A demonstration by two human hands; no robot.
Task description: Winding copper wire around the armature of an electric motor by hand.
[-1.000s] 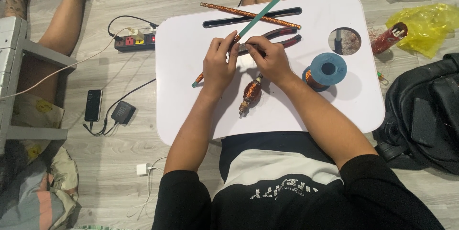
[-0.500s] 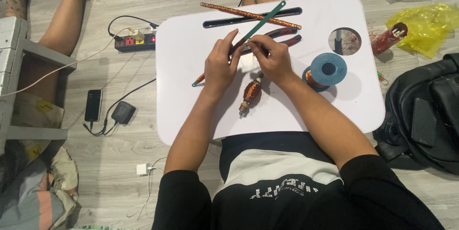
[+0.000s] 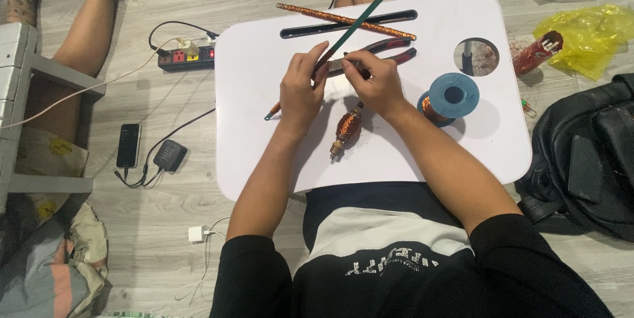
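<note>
While both hands meet near the middle of the white surface (image 3: pixel 264 60), the left hand (image 3: pixel 300 90) has its fingers curled shut around a long green strip (image 3: pixel 356 21) that slants from about seven o'clock up toward one o'clock. Touching it, the right hand (image 3: pixel 371 80) pinches its fingers closed on the same strip, though what else sits between them cannot be told. Red-handled pliers (image 3: pixel 389 47) lie just beyond the hands at twelve o'clock, under a copper-wound rod (image 3: pixel 310 11). At six o'clock of the hands rests a small copper-wound armature (image 3: pixel 347 130), apart from both. A blue spool (image 3: pixel 452 97) of copper wire stands at three o'clock, just beside the right wrist. Off the surface, a power strip (image 3: pixel 185 58) lies on the floor at nine o'clock.
</note>
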